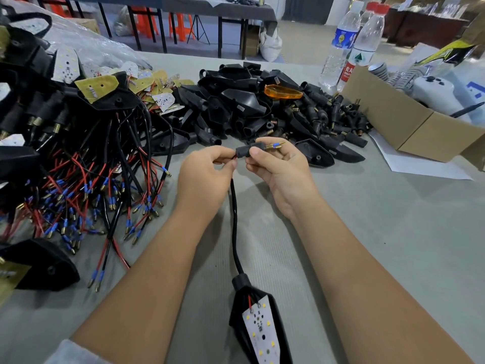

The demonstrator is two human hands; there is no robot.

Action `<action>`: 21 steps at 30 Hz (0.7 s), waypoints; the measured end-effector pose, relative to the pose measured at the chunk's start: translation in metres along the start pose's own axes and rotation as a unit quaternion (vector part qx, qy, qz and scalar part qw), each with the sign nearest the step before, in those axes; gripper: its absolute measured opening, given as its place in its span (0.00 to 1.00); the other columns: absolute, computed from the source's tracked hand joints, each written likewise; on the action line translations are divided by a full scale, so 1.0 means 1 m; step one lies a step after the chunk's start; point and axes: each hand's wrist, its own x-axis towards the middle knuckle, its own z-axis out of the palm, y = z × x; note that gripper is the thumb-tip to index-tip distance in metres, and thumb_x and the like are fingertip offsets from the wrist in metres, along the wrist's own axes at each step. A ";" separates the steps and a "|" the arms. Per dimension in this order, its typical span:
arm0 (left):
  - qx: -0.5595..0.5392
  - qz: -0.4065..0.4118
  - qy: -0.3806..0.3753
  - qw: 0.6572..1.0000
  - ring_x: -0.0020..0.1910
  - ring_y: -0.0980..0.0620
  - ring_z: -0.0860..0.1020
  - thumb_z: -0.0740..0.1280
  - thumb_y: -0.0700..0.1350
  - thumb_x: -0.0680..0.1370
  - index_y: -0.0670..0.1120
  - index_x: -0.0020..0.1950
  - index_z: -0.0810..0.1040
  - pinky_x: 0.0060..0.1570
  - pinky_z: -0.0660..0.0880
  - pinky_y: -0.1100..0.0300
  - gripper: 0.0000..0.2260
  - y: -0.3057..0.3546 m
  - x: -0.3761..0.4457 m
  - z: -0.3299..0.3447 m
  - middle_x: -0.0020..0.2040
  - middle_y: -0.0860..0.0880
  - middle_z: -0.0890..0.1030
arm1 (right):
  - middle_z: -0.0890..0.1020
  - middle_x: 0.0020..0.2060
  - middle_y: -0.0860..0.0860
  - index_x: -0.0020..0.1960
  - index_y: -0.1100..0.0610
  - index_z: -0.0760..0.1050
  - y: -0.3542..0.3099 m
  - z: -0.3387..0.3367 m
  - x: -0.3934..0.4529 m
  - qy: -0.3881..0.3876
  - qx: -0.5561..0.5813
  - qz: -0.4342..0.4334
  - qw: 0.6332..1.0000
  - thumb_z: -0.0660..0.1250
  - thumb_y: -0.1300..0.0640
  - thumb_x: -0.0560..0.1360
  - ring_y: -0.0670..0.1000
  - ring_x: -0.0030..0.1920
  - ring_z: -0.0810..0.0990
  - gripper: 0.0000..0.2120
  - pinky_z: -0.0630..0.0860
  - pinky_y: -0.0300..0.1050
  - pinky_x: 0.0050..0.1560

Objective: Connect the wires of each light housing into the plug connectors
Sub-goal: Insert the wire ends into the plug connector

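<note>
Grey table [367,232], wired housings [78,158], black shells [236,101], cardboard box [409,127], bottles [341,43]

A grey felt-like cover [380,219] spreads over the worktable. Beyond its far edge lies a pale floor [301,43], where a dark table on black metal legs [183,11] stands with orange plastic stools [181,24] under it, a black tripod [198,30] beside them and a white sack [270,44] against a leg. Dark cabinets [425,30] line the far right, and the light is soft and even.
</note>
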 end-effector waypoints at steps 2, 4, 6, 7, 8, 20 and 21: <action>-0.007 -0.022 0.011 1.000 0.40 0.70 0.76 0.72 0.44 0.75 0.51 0.51 0.82 0.42 0.69 0.74 0.06 0.000 -0.001 0.000 0.36 0.64 0.77 | 0.81 0.37 0.55 0.49 0.61 0.77 0.000 0.000 0.000 0.006 0.008 0.001 1.000 0.69 0.71 0.74 0.52 0.38 0.81 0.08 0.80 0.43 0.44; -0.015 -0.061 0.021 0.998 0.38 0.67 0.77 0.73 0.48 0.74 0.54 0.45 0.79 0.38 0.71 0.71 0.04 -0.001 -0.001 0.000 0.35 0.61 0.79 | 0.82 0.34 0.52 0.50 0.61 0.77 0.000 0.000 0.001 0.015 0.012 -0.001 1.000 0.69 0.70 0.74 0.50 0.36 0.81 0.07 0.80 0.42 0.44; -0.024 -0.073 0.013 0.997 0.36 0.65 0.78 0.73 0.50 0.73 0.55 0.40 0.79 0.35 0.71 0.72 0.05 -0.001 -0.002 0.000 0.34 0.59 0.80 | 0.82 0.34 0.51 0.50 0.61 0.76 0.000 0.000 0.001 0.026 0.020 -0.002 0.999 0.68 0.70 0.75 0.49 0.35 0.81 0.07 0.80 0.42 0.43; -0.024 -0.065 0.004 0.998 0.36 0.64 0.78 0.74 0.49 0.73 0.56 0.39 0.78 0.35 0.71 0.72 0.06 0.000 -0.003 0.000 0.34 0.59 0.80 | 0.82 0.34 0.51 0.50 0.61 0.76 0.000 0.000 0.002 0.030 0.021 -0.001 0.999 0.68 0.70 0.75 0.49 0.35 0.81 0.07 0.80 0.41 0.42; -0.021 -0.052 -0.008 0.998 0.37 0.63 0.78 0.74 0.48 0.73 0.56 0.40 0.78 0.37 0.71 0.72 0.06 0.001 -0.003 0.000 0.35 0.59 0.80 | 0.82 0.34 0.51 0.50 0.61 0.76 0.000 0.000 0.002 0.034 0.018 0.001 0.999 0.68 0.70 0.75 0.48 0.34 0.80 0.07 0.80 0.41 0.42; -0.076 -0.047 -0.028 0.996 0.44 0.59 0.78 0.72 0.43 0.75 0.55 0.55 0.75 0.45 0.68 0.65 0.13 0.004 -0.005 0.000 0.38 0.59 0.82 | 0.81 0.39 0.55 0.55 0.62 0.76 -0.005 0.002 0.000 0.047 0.004 0.030 0.998 0.57 0.53 0.84 0.49 0.34 0.78 0.15 0.80 0.41 0.41; -0.084 -0.048 -0.030 0.995 0.44 0.58 0.78 0.72 0.43 0.75 0.55 0.55 0.75 0.45 0.68 0.64 0.13 0.004 -0.005 0.000 0.39 0.58 0.83 | 0.81 0.39 0.55 0.56 0.63 0.77 -0.006 0.002 -0.001 0.046 0.007 0.030 0.998 0.56 0.52 0.84 0.49 0.35 0.79 0.16 0.80 0.41 0.42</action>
